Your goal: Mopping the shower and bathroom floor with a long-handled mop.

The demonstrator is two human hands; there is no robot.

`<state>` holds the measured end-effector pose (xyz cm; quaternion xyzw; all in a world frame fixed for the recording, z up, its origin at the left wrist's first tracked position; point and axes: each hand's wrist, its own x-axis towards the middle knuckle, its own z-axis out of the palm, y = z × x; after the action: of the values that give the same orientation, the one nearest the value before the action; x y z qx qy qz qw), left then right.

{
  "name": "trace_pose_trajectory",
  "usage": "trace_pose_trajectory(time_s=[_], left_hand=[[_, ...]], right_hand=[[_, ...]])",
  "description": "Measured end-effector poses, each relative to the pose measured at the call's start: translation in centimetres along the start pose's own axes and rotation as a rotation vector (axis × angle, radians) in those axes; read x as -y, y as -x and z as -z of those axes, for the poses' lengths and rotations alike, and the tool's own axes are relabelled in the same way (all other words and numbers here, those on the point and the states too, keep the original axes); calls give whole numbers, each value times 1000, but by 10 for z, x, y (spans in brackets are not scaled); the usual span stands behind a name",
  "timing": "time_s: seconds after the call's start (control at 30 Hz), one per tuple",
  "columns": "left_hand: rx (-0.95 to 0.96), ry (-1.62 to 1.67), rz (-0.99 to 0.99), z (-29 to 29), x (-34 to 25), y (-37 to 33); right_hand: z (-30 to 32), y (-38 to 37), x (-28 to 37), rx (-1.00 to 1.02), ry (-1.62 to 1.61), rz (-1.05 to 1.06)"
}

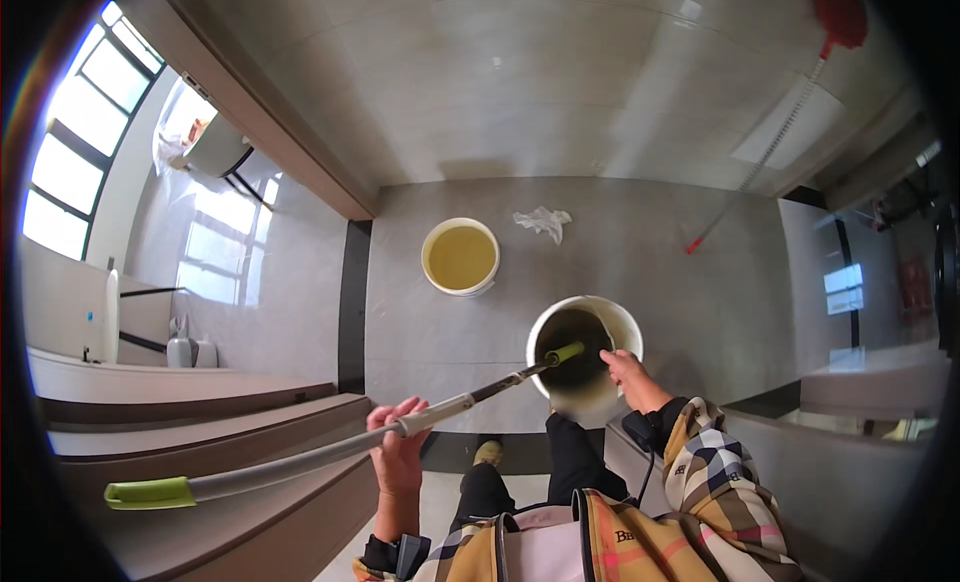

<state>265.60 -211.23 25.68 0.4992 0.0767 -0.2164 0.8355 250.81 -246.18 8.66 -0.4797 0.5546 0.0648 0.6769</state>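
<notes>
My left hand (396, 437) is closed around the grey pole of a long-handled mop (300, 460), which has a light green end grip. The pole slants up to the right, and its lower end, with another light green piece, goes into a white bucket (627, 327). Inside that bucket is something dark; I cannot tell mop head from dirty water there. At the bucket's right inner side, my right hand (637, 380) has its fingers drawn together; what they pinch, if anything, is too small to make out.
A second white bucket (493, 280) with yellowish liquid stands farther left. A crumpled white cloth or tissue (543, 223) lies on the grey tiled floor. At the right, a red long-handled brush or swatter (778, 132) leans on the wall. A wooden doorframe (290, 112) rises at left, and drawers (220, 452) stand below it.
</notes>
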Motion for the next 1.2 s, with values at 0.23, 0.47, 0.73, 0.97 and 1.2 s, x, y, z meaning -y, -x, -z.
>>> trace_pose_trajectory(time_s=[0.23,0.47,0.73,0.97,1.2], left_hand=[[91,-659,73,-10,41,2],[394,-799,99,-38,94,3],[499,-821,106,-73,111,-8],[520,-883,75,-92,99,-21],[593,-805,95,-113,111,-35]], right_hand=[[66,-103,-28,15,55,25],[161,-154,-61,-121,260,-8],[204,-158,-57,-116,442,-20],[307,-163,-34,-853,1063,407],[360,-136,14,-656,578,485]])
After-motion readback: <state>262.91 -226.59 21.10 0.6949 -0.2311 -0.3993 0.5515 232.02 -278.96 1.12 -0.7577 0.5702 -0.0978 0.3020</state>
